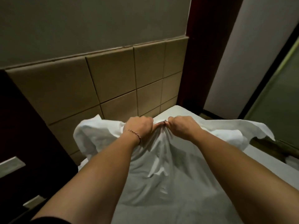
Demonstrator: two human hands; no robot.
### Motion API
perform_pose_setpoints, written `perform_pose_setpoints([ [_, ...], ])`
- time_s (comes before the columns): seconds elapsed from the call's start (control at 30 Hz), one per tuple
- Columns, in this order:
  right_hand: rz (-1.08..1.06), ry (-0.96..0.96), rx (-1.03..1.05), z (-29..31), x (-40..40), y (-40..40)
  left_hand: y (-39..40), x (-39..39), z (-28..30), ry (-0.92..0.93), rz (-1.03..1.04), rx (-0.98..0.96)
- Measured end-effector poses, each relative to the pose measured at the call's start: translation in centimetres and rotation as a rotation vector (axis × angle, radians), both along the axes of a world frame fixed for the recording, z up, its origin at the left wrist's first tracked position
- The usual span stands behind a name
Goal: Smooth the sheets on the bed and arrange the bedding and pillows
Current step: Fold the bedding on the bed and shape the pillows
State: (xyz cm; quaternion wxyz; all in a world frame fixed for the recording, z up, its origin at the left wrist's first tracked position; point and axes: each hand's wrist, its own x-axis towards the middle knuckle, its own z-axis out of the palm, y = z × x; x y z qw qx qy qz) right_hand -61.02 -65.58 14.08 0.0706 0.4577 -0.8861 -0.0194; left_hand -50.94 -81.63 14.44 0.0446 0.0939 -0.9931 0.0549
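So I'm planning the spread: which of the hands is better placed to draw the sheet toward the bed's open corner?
Right hand. Both grip the bunched white sheet side by side, but it sits nearer the bare mattress corner; the left hand is farther.

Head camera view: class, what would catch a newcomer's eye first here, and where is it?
First, the two hands at centre: the left hand and right hand sit close together, each with a tight grip on the bunched white sheet, which lifts off the bed. Behind them, the tan panelled headboard fills the middle of the view.
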Motion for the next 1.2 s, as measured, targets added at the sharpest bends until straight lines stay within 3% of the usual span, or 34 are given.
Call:
perform_pose_setpoints([
  [0.23,-0.005,0.147,-0.093,9.1,8.5,13.3,12.1,7.3,9.0,0.154,-0.108,-0.077],
  [0.73,-0.380,0.263,-0.064,17.8,23.6,34.4,31.0,14.7,15.7,0.387,-0.535,0.014],
  [1.0,-0.535,0.253,-0.009,21.2,26.4,47.9,44.7,14.7,18.6,0.418,-0.651,0.042],
  [1.2,-0.543,0.182,0.083,22.0,25.0,60.2,57.1,12.7,17.1,0.332,-0.624,0.199],
])
